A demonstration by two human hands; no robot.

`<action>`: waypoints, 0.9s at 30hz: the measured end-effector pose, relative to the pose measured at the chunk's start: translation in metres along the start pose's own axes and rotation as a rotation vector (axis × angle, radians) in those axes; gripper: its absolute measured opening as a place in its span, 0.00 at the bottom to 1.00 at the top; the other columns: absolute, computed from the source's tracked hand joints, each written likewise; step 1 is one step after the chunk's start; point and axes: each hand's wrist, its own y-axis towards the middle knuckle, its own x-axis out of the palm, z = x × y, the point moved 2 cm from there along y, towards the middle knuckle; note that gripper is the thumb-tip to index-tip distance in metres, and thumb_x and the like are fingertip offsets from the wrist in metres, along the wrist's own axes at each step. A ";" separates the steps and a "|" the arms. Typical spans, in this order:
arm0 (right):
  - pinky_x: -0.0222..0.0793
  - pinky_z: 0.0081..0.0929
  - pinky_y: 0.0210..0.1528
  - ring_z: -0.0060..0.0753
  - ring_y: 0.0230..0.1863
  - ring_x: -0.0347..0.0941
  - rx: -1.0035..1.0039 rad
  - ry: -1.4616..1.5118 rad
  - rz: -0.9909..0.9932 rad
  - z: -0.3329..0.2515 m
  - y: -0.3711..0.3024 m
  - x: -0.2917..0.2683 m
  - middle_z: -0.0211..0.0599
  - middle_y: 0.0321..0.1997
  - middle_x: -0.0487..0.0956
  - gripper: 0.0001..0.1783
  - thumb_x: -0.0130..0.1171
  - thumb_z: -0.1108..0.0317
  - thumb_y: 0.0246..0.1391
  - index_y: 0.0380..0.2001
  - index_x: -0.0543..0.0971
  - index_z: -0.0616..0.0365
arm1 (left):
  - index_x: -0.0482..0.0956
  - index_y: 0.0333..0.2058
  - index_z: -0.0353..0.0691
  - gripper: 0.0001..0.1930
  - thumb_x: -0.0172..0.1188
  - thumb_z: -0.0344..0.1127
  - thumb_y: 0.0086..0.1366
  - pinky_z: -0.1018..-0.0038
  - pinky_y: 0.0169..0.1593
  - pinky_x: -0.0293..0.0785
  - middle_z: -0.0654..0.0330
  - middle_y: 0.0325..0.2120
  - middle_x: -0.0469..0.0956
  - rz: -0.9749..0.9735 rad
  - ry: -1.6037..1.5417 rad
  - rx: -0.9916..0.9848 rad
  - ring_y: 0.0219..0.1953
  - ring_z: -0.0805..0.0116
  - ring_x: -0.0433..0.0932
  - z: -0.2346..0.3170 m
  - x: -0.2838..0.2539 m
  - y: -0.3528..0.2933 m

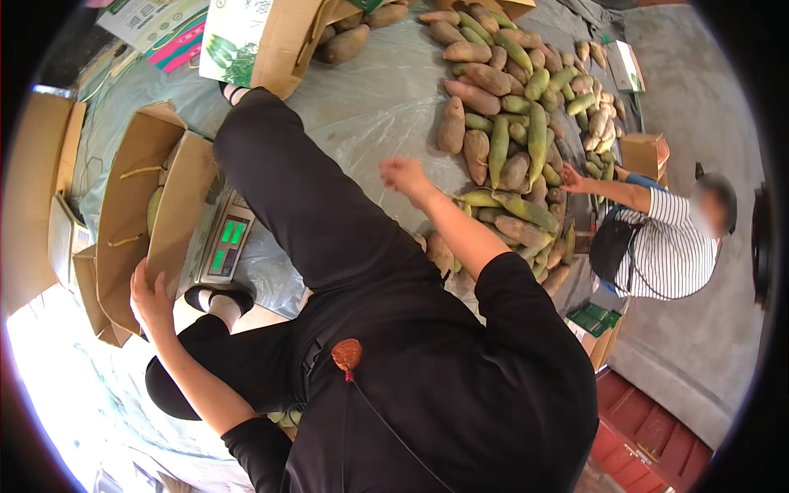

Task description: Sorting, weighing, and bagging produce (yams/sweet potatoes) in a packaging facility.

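Observation:
At the near edge of an opened cardboard box (185, 193) on my left, my left hand (152, 304) grips the box's cardboard wall between fingers and thumb. The box tilts, and a green root vegetable (154, 207) partly shows inside it, along with two yellow cord handles. A digital scale (226, 242) with lit green digits sits beside the box, partly hidden by it. My right hand (403, 176) hangs in the air past my knee, fingers curled in and holding nothing I can see. To its right spreads a pile of long green and muddy brown root vegetables (514, 103).
Another carton (279, 49) stands ahead of my foot, beside several brown roots. Grey plastic sheeting (353, 123) covers the ground. At the right, a co-worker in a striped shirt (678, 246) reaches toward the pile. Small boxes (643, 154) and a red door (649, 431) lie farther right.

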 end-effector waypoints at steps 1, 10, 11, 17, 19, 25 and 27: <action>0.67 0.23 0.26 0.23 0.24 0.72 0.004 -0.108 0.006 0.037 0.000 -0.010 0.30 0.25 0.78 0.08 0.56 0.66 0.50 0.30 0.78 0.59 | 0.72 0.49 0.39 0.20 0.57 0.27 0.55 0.63 0.48 0.69 0.51 0.42 0.75 -0.002 -0.010 -0.015 0.46 0.50 0.74 0.003 0.003 0.001; 0.71 0.30 0.26 0.31 0.20 0.75 0.152 -0.766 -0.065 0.167 -0.014 -0.056 0.40 0.20 0.78 0.10 0.53 0.66 0.44 0.24 0.79 0.61 | 0.74 0.51 0.43 0.19 0.60 0.34 0.59 0.68 0.49 0.71 0.55 0.44 0.76 0.151 -0.050 -0.046 0.48 0.63 0.76 -0.008 -0.001 -0.004; 0.72 0.30 0.26 0.31 0.20 0.75 0.150 -0.753 -0.079 0.166 -0.015 -0.059 0.40 0.20 0.78 0.10 0.52 0.67 0.44 0.23 0.78 0.62 | 0.74 0.51 0.43 0.19 0.60 0.34 0.59 0.68 0.49 0.71 0.55 0.44 0.76 0.149 -0.046 -0.045 0.48 0.63 0.76 -0.011 0.000 -0.004; 0.71 0.29 0.23 0.31 0.20 0.75 0.209 -0.766 -0.051 0.171 -0.003 -0.084 0.40 0.19 0.78 0.11 0.52 0.65 0.46 0.24 0.78 0.62 | 0.75 0.48 0.40 0.15 0.58 0.36 0.62 0.70 0.46 0.73 0.55 0.43 0.76 0.196 -0.102 -0.045 0.45 0.65 0.77 -0.007 0.008 0.001; 0.71 0.29 0.23 0.30 0.20 0.75 0.159 -0.772 -0.078 0.172 -0.004 -0.085 0.39 0.20 0.78 0.11 0.52 0.65 0.47 0.26 0.78 0.62 | 0.77 0.46 0.40 0.14 0.57 0.37 0.63 0.71 0.45 0.73 0.56 0.40 0.77 0.231 -0.056 -0.012 0.43 0.65 0.78 -0.008 0.008 0.003; 0.70 0.29 0.23 0.28 0.22 0.76 0.356 -0.462 0.033 0.162 -0.006 -0.085 0.37 0.25 0.78 0.11 0.55 0.66 0.48 0.33 0.77 0.61 | 0.79 0.42 0.39 0.12 0.56 0.38 0.64 0.71 0.42 0.74 0.57 0.37 0.79 0.327 0.033 0.003 0.39 0.65 0.79 -0.013 -0.006 -0.006; 0.69 0.27 0.22 0.27 0.21 0.75 0.042 -0.794 -0.020 0.198 -0.006 -0.115 0.36 0.24 0.78 0.09 0.57 0.68 0.46 0.32 0.78 0.60 | 0.79 0.42 0.39 0.12 0.56 0.38 0.64 0.71 0.41 0.74 0.57 0.37 0.79 0.319 -0.012 0.037 0.38 0.65 0.78 -0.004 0.014 0.007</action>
